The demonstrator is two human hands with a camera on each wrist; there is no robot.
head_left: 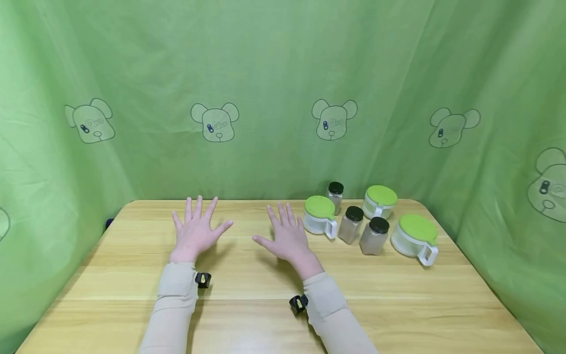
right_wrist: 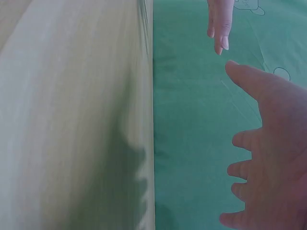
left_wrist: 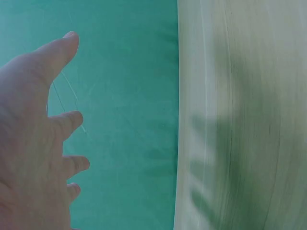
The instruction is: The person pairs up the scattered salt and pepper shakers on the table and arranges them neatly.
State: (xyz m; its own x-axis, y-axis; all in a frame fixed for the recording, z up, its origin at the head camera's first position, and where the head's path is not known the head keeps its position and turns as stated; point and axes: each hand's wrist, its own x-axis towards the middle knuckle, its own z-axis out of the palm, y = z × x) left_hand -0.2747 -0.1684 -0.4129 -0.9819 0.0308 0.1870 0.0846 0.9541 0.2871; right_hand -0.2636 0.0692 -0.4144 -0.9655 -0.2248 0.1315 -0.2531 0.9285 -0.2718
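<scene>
My left hand is held over the left half of the wooden table, palm down, fingers straight and spread, holding nothing. To its right my right hand hovers likewise with spread fingers and nothing in it. Closest to the right hand stands a round jar with a green lid and a white handle. Beside that jar are black-capped clear jars, one at the back, one in the middle and one nearer the front. In both wrist views the hands cast shadows on the table.
Two more green-lidded jars with white handles stand on the right, one at the back edge and one farther forward. A green curtain printed with bear heads hangs behind and around the table.
</scene>
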